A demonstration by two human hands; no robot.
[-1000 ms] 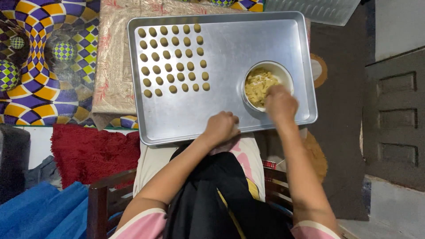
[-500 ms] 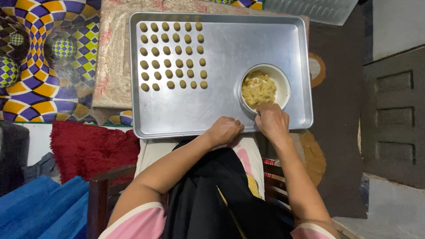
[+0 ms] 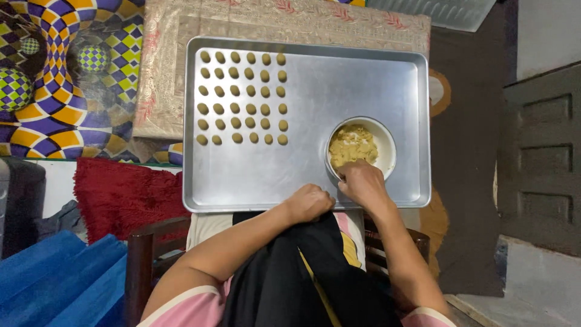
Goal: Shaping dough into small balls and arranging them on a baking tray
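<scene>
Right hand (image 3: 363,183) touches dough bowl (image 3: 387,145) on metal tray (image 3: 339,79).

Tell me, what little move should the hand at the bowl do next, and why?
Probably the right hand should pinch off a small bit of dough from the white bowl. Its fingers rest at the bowl's near rim, the dough balls fill only the metal tray's left part, and the last row looks unfinished.

Silver tray (image 3: 339,175) w/ yellow dough balls (image 3: 242,97); white bowl (image 3: 387,142); red rug (image 3: 121,194).
</scene>
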